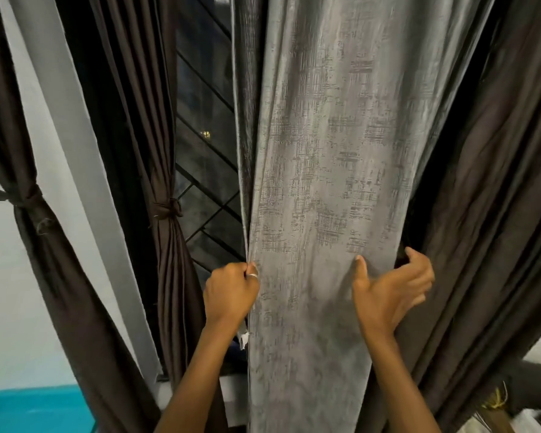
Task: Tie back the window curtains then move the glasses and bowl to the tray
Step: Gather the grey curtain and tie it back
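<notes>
By the window, the seemingly soft, limp curtain (325, 182) is being pinched at its edge by the left hand (231, 292) and touched by the wide-spread right hand (391, 292).

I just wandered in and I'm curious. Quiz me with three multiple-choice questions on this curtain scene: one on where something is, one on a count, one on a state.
1. Where does the left hand grip the grey curtain? A its left edge; B its middle; C its right edge.
2. How many knotted curtains hang left of it? A none; B two; C four.
3. The grey curtain is: A tied back; B hanging untied; C on the floor.

Answers:
1 A, the hand curls round the left hem.
2 B, knots show on the far-left brown curtain and the window-side brown curtain.
3 B, no tie circles it.
</notes>
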A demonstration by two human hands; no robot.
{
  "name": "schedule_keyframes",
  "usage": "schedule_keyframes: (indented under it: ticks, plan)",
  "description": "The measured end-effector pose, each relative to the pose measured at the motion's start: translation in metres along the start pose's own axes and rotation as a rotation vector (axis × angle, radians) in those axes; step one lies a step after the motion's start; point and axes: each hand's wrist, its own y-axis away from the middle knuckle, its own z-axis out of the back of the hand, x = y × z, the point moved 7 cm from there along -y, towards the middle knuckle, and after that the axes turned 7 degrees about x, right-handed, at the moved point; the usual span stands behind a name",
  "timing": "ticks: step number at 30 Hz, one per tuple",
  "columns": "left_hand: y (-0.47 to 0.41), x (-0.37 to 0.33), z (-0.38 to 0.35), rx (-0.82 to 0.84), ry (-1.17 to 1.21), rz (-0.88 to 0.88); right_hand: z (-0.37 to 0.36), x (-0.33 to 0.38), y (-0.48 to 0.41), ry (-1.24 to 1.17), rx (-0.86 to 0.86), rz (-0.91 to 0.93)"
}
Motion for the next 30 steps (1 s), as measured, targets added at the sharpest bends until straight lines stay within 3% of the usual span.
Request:
schedule_keyframes:
  ticks: [4,6,11,15,25,30]
  plan:
    - [-0.004,0.008,0.002,-0.002,0.006,0.014,-0.020,-0.027,-0.024,-0.236,0.398,-0.099]
    - [-0.008,0.014,0.004,-0.004,0.002,0.021,-0.025,-0.030,-0.035,-0.176,0.498,-0.040]
    - [-0.012,0.019,0.007,-0.012,-0.010,0.045,-0.021,-0.025,-0.048,-0.021,0.369,0.094]
    - [-0.006,0.013,0.002,-0.020,0.020,0.032,-0.013,-0.005,-0.010,-0.013,0.253,0.252]
    - [0.001,-0.010,-0.012,0.001,0.066,-0.112,-0.064,0.055,0.064,-0.036,0.515,0.364]
    - [0.005,-0.017,-0.018,0.016,0.082,-0.096,-0.087,0.071,0.089,-0.063,0.658,0.372]
